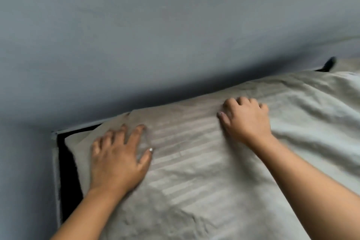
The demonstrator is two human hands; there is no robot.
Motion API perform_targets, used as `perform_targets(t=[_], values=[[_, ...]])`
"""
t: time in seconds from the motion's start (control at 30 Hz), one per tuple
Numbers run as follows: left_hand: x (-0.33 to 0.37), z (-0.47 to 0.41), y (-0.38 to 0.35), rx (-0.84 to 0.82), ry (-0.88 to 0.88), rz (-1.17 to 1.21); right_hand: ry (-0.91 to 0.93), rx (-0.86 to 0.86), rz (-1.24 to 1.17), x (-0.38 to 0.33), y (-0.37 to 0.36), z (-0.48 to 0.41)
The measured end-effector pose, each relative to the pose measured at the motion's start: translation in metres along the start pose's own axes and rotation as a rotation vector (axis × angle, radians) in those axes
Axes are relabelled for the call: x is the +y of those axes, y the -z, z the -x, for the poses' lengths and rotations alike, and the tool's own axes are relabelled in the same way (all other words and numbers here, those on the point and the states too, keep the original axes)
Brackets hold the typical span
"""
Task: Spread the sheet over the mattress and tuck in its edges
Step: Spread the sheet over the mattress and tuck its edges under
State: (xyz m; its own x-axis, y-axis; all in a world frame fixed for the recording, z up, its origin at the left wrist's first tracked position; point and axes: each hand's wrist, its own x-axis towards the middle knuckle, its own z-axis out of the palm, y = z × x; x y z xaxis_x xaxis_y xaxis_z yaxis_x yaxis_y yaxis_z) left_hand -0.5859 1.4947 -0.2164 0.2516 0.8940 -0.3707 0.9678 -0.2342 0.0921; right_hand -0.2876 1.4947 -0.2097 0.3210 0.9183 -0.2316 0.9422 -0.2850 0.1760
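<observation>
The left hand (116,161) lies flat with its fingers (136,132) spread wide, palm pressing the sheet (194,191) down just inside the bed's far left corner and holding nothing. The right hand (247,121) sits further right along the far edge, its thumb stretched out to the side and its fingers (243,102) curled, tips sunk into the cloth where it drops over that edge; I cannot tell whether they hold a fold or only push it down. Between the two hands the pale grey sheet is fairly smooth, and its woven stripes run along the far edge, rising slightly toward the right. The cloth covers the mattress, which is hidden under it, and reaches on past the right and near sides of the view, creased and rumpled toward the right. At the far left corner a loose flap of it hangs over a dark gap (68,161), bounded by a grey bed frame (56,171). A blue-grey wall (155,25) stands close behind the far edge, and a small dark object (329,63), too blurred to identify, shows at the far right
</observation>
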Motion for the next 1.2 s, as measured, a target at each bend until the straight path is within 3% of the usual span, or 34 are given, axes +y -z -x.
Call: perform_targets(t=[0.1, 0.2, 0.27, 0.37, 0.53, 0.77, 1.03, 1.2], values=[[0.010, -0.004, -0.001, -0.042, 0.116, 0.000, -0.217, -0.073, -0.106, 0.055, -0.016, 0.021], [0.081, 0.003, -0.005, -0.063, -0.073, 0.056, -0.305, -0.228, -0.224, 0.113, -0.026, 0.043], [0.120, 0.010, -0.014, -0.085, -0.225, 0.013, -0.227, -0.283, -0.268, 0.117, -0.030, 0.042], [0.192, 0.007, -0.024, -0.041, -0.392, 0.005, -0.163, -0.232, -0.262, 0.133, -0.027, 0.039], [0.295, -0.017, -0.040, 0.007, -0.621, -0.030, -0.333, -0.131, -0.293, 0.199, -0.025, 0.033], [0.366, -0.059, -0.051, 0.185, -0.675, -0.113, -0.391, 0.024, -0.112, 0.286, -0.009, -0.009], [0.403, -0.083, -0.074, 0.182, -0.773, 0.013, -0.298, 0.139, -0.142, 0.353, -0.005, -0.095], [0.405, -0.089, -0.087, 0.191, -0.747, 0.070, -0.209, -0.229, -0.057, 0.372, -0.007, -0.139]])
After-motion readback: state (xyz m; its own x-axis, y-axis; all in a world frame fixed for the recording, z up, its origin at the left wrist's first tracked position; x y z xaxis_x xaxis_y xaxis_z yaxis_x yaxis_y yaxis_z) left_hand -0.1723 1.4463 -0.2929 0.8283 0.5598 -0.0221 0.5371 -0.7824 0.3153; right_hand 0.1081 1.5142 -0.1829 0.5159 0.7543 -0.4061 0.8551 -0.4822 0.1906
